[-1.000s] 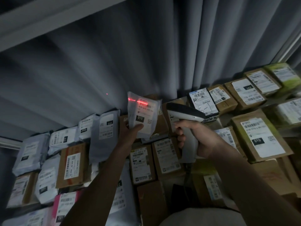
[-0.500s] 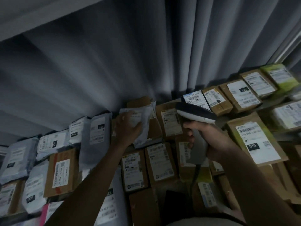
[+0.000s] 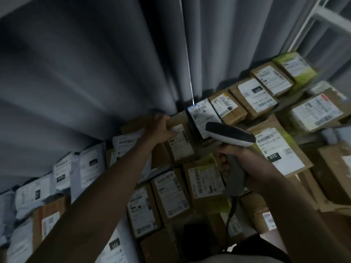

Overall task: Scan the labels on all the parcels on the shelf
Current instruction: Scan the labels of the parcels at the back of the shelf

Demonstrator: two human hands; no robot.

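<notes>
The left hand (image 3: 161, 130) has let go of the white poly mailer (image 3: 127, 143) it was holding up a second ago and has slid right onto a brown cardboard box (image 3: 180, 141) at the back of the shelf — fingers spread over the box's top left corner, palm against its upper edge, touching it, though whether it truly grips is hard to tell. The mailer now lies flat just left of that forearm, label up. The red scan line seen earlier is gone; no beam shows on any label. The right hand (image 3: 239, 164) stays wrapped tight around the grey handle of the barcode scanner (image 3: 230, 134), whose white-and-dark head now points left toward the box, hovering just beside it and over a black-edged parcel (image 3: 203, 118). The view has swung right too — more of the white shelf frame (image 3: 326, 18) shows at the upper right. Parcels crowd the shelf all around: grey mailers to the left, labelled cartons in the middle and right, one marked 010 (image 3: 275, 149) just right of the scanner, grey curtain (image 3: 85, 73) behind.
</notes>
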